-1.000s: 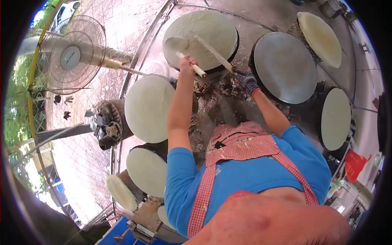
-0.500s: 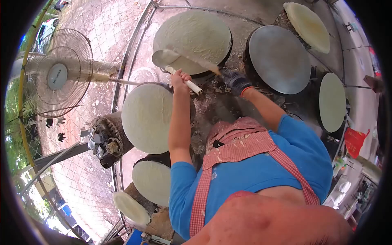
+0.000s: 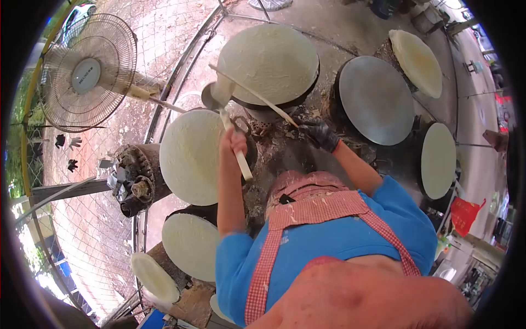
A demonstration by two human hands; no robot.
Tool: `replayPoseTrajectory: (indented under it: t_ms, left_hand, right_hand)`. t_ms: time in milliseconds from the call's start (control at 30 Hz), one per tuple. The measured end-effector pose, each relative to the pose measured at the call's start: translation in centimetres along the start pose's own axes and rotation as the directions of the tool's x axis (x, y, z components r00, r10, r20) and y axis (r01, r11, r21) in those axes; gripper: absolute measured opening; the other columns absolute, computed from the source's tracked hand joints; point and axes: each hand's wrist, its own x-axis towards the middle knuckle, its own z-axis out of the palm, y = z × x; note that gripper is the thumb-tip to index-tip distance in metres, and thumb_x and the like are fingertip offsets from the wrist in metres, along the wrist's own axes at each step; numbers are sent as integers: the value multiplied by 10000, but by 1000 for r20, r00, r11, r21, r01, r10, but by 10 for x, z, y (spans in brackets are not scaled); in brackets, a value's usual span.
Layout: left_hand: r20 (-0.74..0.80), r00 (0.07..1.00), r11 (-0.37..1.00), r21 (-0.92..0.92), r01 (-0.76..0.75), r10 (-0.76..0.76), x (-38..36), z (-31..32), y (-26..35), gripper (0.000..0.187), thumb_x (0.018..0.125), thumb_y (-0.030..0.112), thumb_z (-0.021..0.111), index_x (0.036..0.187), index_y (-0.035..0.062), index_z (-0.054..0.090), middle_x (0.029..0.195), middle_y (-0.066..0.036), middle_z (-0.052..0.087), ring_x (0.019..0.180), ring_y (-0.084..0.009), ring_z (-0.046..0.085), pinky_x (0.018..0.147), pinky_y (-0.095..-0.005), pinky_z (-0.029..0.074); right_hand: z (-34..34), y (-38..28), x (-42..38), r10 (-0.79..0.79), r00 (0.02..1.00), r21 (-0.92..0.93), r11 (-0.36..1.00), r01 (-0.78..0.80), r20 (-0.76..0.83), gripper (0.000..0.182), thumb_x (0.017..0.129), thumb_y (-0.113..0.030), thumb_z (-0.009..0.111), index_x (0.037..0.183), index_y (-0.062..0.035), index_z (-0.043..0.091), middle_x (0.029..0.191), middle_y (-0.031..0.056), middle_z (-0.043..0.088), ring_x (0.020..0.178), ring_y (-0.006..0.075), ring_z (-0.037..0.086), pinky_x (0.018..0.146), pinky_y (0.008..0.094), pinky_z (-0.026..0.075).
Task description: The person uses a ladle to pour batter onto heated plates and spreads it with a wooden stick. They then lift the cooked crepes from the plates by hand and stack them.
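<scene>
A pedestal fan point(image 3: 86, 75) with a round wire cage stands in front of the wire mesh fence point(image 3: 93, 233), a yellow pole point(image 3: 26, 131) running along the fence's left edge and a car point(image 3: 76, 19) partly visible beyond the mesh. Near that same edge, below the fan, hang a black glove point(image 3: 59, 141), a pale glove point(image 3: 74, 143) and another dark glove point(image 3: 72, 165). Towards the floor's right edge hangs a red bag or cloth point(image 3: 466, 215), while a clear plastic bundle point(image 3: 269, 4) lies at the floor's far edge.
</scene>
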Motion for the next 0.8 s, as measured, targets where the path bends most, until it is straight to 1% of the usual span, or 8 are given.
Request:
replayPoseTrajectory:
  t_ms: [167, 233, 400, 533, 567, 633, 667, 800]
  left_hand:
    - [92, 984, 929, -327, 176, -154, -76, 27, -40, 222, 891, 228, 400, 713, 100, 369, 502, 15, 276, 355, -64, 267, 285, -197, 240]
    - [139, 984, 928, -339, 156, -115, -106, 20, -61, 182, 899, 235, 384, 799, 95, 442, 518, 9, 284, 358, -67, 268, 279, -197, 241]
    - [163, 958, 950, -249, -191, 235, -169, -25, -137, 313, 913, 190, 341, 1212, 265, 397, 562, -2, 291, 366, -73, 266, 281, -195, 261]
    - [43, 918, 818, -472, -329, 394, -192, -77, -229, 179, 902, 218, 377, 842, 67, 454, 513, 5, 275, 354, -75, 258, 284, -206, 237]
    - [68, 921, 751, -604, -268, 383, -204, -95, -259, 293, 896, 233, 394, 679, 37, 411, 492, 7, 267, 349, -76, 256, 285, -213, 229]
    - [-33, 888, 610, -715, -342, 459, -223, -113, -319, 374, 877, 277, 425, 580, 84, 305, 473, 18, 269, 340, -78, 269, 289, -223, 226]
    - [-75, 839, 556, -716, -422, 539, -234, -125, -348, 373, 878, 276, 425, 581, 83, 308, 475, 20, 275, 341, -78, 275, 292, -220, 232]
    - [-196, 595, 258, -765, -590, 779, -283, -157, -472, 336, 889, 251, 388, 610, 76, 321, 495, 6, 298, 350, -84, 283, 324, -209, 281]
  right_hand:
    - [-46, 56, 46, 52, 980, 157, 987, -21, -195, 262, 827, -134, 494, 1062, -48, 574, 934, 56, 622, 760, 179, 587, 657, 283, 447]
    - [-31, 6, 30, 140, 944, -801, 501, -327, -297, 300, 830, -257, 472, 1069, -107, 573, 922, 110, 619, 777, 285, 588, 694, 324, 444]
    - [-100, 33, 51, -464, 860, -945, 128, 300, 210, 390, 795, -338, 530, 1099, -93, 534, 832, 184, 574, 692, 188, 561, 637, 315, 446]
    - [-98, 82, 74, 162, 975, -384, 899, -209, -153, 290, 823, -250, 495, 1001, -38, 581, 663, 28, 545, 550, 91, 449, 489, 270, 390]
    - [-92, 72, 53, -34, 954, -615, 757, 219, 297, 244, 816, -243, 512, 939, -46, 587, 637, -10, 530, 507, 85, 427, 461, 255, 368]
    - [-56, 64, -5, 90, 744, -480, 814, 328, 662, 207, 792, -229, 563, 876, -43, 601, 633, -27, 530, 534, 91, 464, 470, 249, 375]
    - [-33, 72, -21, 365, 719, -429, 897, -103, 591, 215, 775, -221, 599, 876, -32, 609, 654, -6, 544, 603, 102, 523, 507, 258, 404]
    - [60, 78, -100, 700, 511, -774, 625, -101, 499, 261, 769, -198, 609, 975, -38, 605, 712, 8, 575, 592, 69, 497, 507, 214, 385]
